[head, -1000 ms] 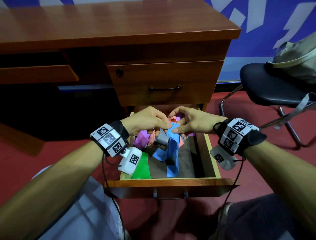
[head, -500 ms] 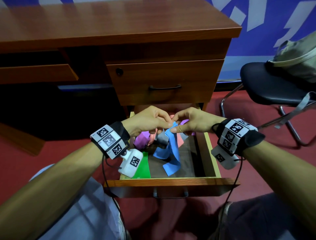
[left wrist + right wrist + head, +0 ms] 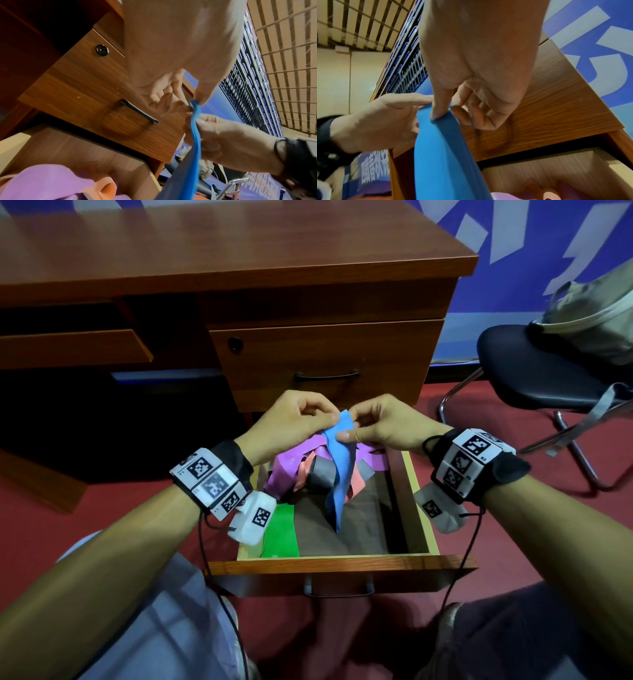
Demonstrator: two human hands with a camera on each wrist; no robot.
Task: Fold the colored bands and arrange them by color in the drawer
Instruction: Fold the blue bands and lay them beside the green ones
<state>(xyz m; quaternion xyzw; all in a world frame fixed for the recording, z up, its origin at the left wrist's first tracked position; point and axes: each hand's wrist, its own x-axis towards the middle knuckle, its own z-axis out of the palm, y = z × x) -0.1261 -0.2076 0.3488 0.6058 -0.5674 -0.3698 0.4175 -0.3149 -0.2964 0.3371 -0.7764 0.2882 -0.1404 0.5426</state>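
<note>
I am pinching the blue band (image 3: 339,460) at its top end with both my left hand (image 3: 291,424) and right hand (image 3: 383,422) above the open drawer (image 3: 416,508); its hanging tail is risking snagging the unsorted bands (image 3: 305,467), likely dragging them out.

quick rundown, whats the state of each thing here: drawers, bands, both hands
bottom drawer: pulled open
upper drawer: closed
blue band: lifted, top end pinched by both hands, rest hanging into the bottom drawer
green band: lying flat at the drawer's front left
purple, pink and grey bands: loose heap at the back, unfolded
left hand: pinches the blue band
right hand: pinches the blue band
</note>
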